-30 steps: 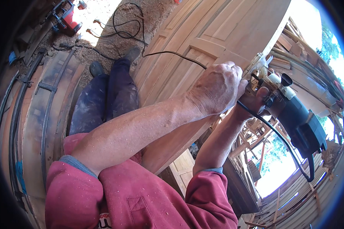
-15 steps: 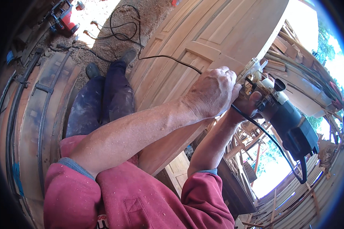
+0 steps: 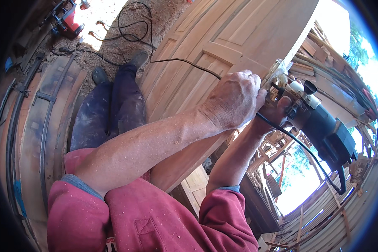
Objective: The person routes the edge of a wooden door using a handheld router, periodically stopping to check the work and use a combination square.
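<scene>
A router point(image 3: 323, 130) with a dark motor body, a pale collar and a clear base hangs tilted at the right, above the edge of a wooden panelled door point(image 3: 222, 52). My right hand point(image 3: 279, 110) wraps the router near its collar from beneath, its thumb showing. My left hand point(image 3: 235, 98) is closed like a fist beside the router's base, thumb towards the tool. What its fingers grip is hidden behind the knuckles. The router's black cord point(image 3: 308, 153) loops from the motor end back towards my hands. Another stretch of cable crosses the door up to my left hand.
Long metal bar clamps point(image 3: 46, 126) lie across boards at the left. More cable point(image 3: 132, 35) coils on the sawdust-covered ground near my feet, with a red wheeled machine point(image 3: 71, 19) beyond. Stacked timber point(image 3: 319, 54) and corrugated sheets point(image 3: 323, 227) stand at the right.
The router's motor end has swung slightly right and down, with its cord loop moving along. My hands keep nearly the same places, the left one still closed.
</scene>
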The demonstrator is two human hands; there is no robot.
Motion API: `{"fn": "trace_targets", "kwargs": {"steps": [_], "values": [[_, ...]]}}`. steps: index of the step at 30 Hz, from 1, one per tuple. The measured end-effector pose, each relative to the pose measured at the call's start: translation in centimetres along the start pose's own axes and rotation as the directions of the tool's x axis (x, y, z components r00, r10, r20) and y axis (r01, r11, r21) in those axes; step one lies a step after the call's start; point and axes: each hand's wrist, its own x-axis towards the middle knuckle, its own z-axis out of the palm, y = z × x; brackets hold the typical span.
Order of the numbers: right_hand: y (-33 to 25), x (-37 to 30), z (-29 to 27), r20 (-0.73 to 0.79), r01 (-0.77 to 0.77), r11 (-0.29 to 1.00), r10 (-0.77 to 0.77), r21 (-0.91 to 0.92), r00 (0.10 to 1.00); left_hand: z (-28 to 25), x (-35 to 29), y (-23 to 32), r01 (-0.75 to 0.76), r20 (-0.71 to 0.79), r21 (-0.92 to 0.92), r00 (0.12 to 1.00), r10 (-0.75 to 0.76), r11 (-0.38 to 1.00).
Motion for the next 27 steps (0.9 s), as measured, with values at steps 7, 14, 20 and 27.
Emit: {"fn": "trace_targets", "kwargs": {"steps": [7, 14, 20, 27], "values": [[-0.1, 0.1, 0.4, -0.043, 0.002, 1.0, -0.001, 0.016, 0.999, -0.1, 0.4, 0.0, -0.003, -0.005, 0.01, 1.0, 0.003, 1.0], [0.6, 0.1, 0.0, -0.043, 0.016, 1.0, -0.015, 0.024, 0.999, 0.1, 0.4, -0.4, -0.07, -0.024, 0.057, 0.997, 0.071, 0.996], [0.5, 0.5, 0.4, -0.034, 0.012, 0.999, -0.01, 0.045, 0.999, 0.0, 0.7, -0.2, -0.056, -0.009, 0.049, 0.998, 0.056, 0.997], [0.1, 0.0, 0.8, -0.035, 0.093, 0.995, -0.094, -0.022, 0.995, -0.1, 0.4, -0.2, -0.025, -0.007, -0.015, 1.0, 0.025, 1.0]]}}
